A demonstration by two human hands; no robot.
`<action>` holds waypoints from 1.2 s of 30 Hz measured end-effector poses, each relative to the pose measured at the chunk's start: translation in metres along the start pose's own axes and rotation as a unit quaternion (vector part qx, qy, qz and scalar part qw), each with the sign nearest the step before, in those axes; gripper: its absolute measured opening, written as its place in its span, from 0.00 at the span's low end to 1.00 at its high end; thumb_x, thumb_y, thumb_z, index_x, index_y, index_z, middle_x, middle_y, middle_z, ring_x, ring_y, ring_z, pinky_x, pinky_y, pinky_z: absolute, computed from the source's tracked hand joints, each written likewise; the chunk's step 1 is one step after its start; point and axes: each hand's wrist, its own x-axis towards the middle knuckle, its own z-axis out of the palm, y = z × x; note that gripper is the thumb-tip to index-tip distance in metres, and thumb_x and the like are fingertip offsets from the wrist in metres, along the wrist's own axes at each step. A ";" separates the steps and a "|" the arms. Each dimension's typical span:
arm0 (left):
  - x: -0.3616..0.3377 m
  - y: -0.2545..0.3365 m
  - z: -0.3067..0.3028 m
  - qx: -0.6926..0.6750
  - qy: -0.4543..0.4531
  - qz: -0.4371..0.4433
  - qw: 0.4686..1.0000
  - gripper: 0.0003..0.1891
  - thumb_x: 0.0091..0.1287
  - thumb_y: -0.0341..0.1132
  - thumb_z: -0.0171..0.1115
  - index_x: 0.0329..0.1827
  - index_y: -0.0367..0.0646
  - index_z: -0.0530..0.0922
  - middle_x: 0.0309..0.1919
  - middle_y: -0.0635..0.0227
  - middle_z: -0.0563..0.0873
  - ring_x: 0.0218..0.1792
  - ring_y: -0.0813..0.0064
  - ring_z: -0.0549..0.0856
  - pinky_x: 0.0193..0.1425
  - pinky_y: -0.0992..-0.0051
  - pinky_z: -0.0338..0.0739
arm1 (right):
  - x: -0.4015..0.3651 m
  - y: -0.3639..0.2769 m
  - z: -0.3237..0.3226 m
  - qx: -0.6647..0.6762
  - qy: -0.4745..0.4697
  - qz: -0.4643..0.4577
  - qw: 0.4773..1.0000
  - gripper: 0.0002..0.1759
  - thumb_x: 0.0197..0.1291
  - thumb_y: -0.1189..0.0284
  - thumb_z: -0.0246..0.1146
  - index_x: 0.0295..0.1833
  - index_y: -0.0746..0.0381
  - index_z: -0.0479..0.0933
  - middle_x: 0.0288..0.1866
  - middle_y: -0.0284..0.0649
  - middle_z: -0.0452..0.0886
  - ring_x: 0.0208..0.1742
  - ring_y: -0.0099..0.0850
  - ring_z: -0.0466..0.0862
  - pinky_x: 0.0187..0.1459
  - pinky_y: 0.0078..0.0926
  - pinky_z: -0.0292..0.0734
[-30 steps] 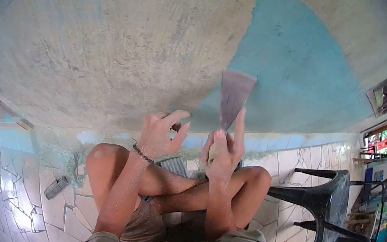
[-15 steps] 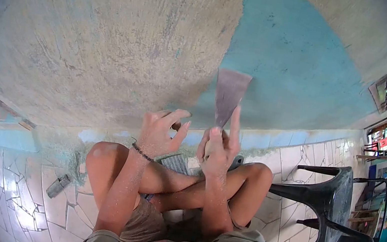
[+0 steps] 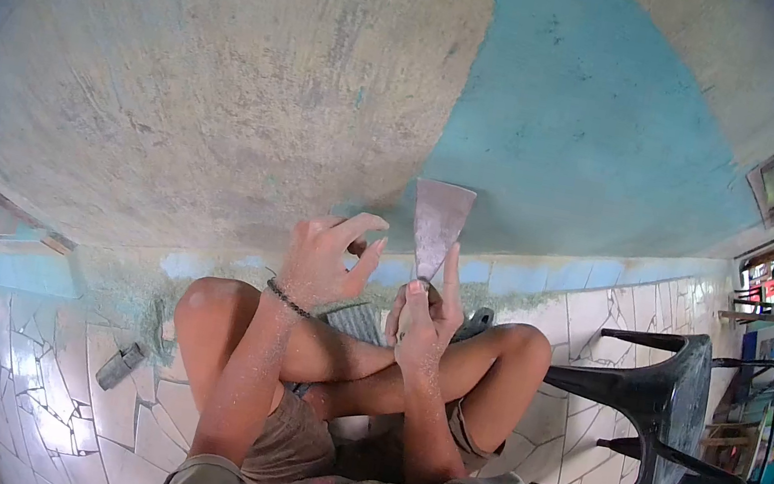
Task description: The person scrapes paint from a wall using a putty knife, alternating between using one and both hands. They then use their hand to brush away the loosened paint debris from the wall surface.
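Observation:
My right hand (image 3: 423,317) grips the handle of a wide metal scraper (image 3: 438,222), index finger laid along the blade. The blade rests flat against the wall (image 3: 229,85), at the edge where blue paint (image 3: 585,142) meets bare scraped plaster. My left hand (image 3: 329,258) hovers just left of the scraper, fingers loosely spread and holding nothing, a dark bracelet on its wrist. I sit cross-legged on the floor, my dust-covered knees below both hands.
Paint dust lies along the wall's base on the white cracked-tile floor (image 3: 59,393). A small grey block (image 3: 120,365) lies on the tiles at left. A black plastic chair (image 3: 655,406) stands close at right. A dark object (image 3: 354,320) sits between my knees.
The scraper has slid down the wall, and my right hand has dropped with it toward my knees. My left hand has barely shifted.

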 end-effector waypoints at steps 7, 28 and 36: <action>-0.001 0.001 0.009 0.032 -0.006 0.013 0.999 0.09 0.66 0.34 0.69 0.48 0.46 0.87 0.24 0.61 0.87 0.27 0.63 0.90 0.35 0.66 0.83 | 0.026 -0.022 0.006 0.003 -0.015 -0.086 0.996 0.40 0.74 0.80 0.54 0.87 0.64 0.49 0.20 0.31 0.73 0.13 0.18 0.66 0.14 0.21 0.61; 0.005 -0.009 0.010 0.035 -0.049 -0.012 0.998 0.07 0.66 0.35 0.69 0.44 0.44 0.86 0.26 0.59 0.89 0.29 0.60 0.91 0.36 0.64 0.84 | 0.042 -0.053 0.023 0.022 -0.020 -0.126 0.992 0.39 0.77 0.77 0.54 0.88 0.65 0.46 0.21 0.32 0.73 0.14 0.19 0.67 0.15 0.22 0.62; 0.005 -0.008 0.002 0.035 -0.025 -0.013 0.999 0.07 0.66 0.36 0.69 0.44 0.47 0.86 0.25 0.60 0.88 0.29 0.60 0.91 0.36 0.64 0.84 | 0.018 0.024 0.001 -0.008 -0.024 -0.066 0.997 0.40 0.76 0.78 0.53 0.88 0.66 0.46 0.21 0.32 0.72 0.15 0.19 0.67 0.15 0.21 0.62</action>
